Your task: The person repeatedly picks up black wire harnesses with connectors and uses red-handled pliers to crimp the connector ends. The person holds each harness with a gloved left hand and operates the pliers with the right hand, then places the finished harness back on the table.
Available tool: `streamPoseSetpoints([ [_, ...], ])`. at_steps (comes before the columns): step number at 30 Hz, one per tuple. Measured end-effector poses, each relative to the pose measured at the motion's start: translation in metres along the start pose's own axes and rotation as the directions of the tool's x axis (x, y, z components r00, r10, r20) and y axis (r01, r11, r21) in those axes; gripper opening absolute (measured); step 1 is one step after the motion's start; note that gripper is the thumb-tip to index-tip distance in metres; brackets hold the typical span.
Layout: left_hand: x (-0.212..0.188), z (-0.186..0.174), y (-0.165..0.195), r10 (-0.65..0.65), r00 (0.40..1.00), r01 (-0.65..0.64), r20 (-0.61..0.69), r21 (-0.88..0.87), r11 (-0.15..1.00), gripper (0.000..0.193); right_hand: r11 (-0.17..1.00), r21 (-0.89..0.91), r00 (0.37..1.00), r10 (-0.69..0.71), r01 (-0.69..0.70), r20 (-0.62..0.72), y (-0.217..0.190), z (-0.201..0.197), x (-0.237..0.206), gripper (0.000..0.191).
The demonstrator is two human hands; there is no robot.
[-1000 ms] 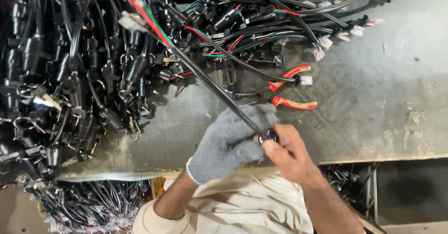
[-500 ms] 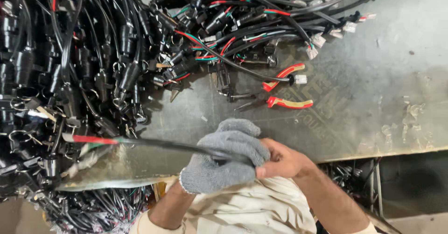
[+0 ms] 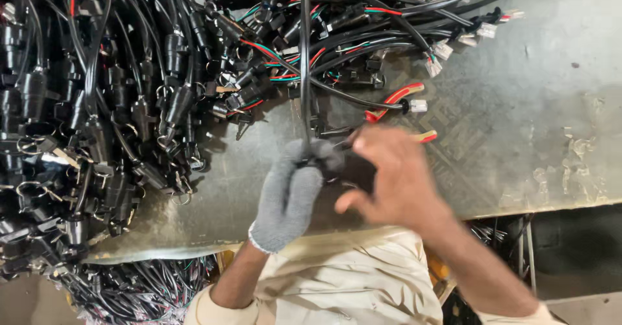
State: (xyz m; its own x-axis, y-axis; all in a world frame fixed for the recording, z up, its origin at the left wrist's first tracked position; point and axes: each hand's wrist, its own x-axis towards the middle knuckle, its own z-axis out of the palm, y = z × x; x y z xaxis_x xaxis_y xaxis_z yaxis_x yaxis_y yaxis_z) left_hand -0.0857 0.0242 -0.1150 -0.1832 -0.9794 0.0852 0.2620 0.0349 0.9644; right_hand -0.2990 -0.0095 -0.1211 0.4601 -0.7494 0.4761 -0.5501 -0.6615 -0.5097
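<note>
Clearly the gloved left hand (image 3: 291, 192) is fisted around a black cable (image 3: 305, 72) that runs far into the tangled harness pile (image 3: 97, 104). The bare right hand (image 3: 389, 176), blurred, fingers loosely spread, hovers beside it. Pulling could snag neighbouring connectors or knock the red-handled pliers (image 3: 395, 98) nearby.

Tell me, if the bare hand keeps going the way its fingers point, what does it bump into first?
The right hand points up and left, so it would probably first meet the red-handled pliers lying on the metal table just beyond its fingers. The hand is blurred and height is unclear, so it might pass above them.
</note>
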Motion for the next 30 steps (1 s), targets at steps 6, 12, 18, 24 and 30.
streamPoseSetpoints([
  [6,-0.007,-0.013,0.007,0.092,0.994,-0.098,0.053,0.111,0.989,0.019,0.888,-0.46,0.966,0.142,-0.029,0.214,0.038,-0.039,0.028,0.068],
  [12,0.001,-0.005,0.025,-0.04,0.998,0.026,0.052,0.243,0.97,0.021,0.922,-0.287,0.943,0.307,-0.261,0.127,0.049,-0.032,0.013,0.052],
  [18,0.007,0.006,0.06,-0.351,0.919,0.372,0.178,-0.102,0.923,0.042,0.703,0.458,0.819,0.563,-0.544,0.11,0.015,-0.026,-0.001,0.046],
  [24,-0.014,0.029,0.081,-0.235,0.971,0.235,0.035,0.003,0.972,0.052,0.949,0.256,0.983,0.174,-0.183,0.061,-0.022,-0.013,0.012,0.052],
  [30,-0.012,0.03,0.082,-0.256,0.966,0.259,-0.043,0.117,0.959,0.048,0.986,-0.018,0.978,0.164,-0.163,0.128,-0.017,-0.014,0.029,0.027],
])
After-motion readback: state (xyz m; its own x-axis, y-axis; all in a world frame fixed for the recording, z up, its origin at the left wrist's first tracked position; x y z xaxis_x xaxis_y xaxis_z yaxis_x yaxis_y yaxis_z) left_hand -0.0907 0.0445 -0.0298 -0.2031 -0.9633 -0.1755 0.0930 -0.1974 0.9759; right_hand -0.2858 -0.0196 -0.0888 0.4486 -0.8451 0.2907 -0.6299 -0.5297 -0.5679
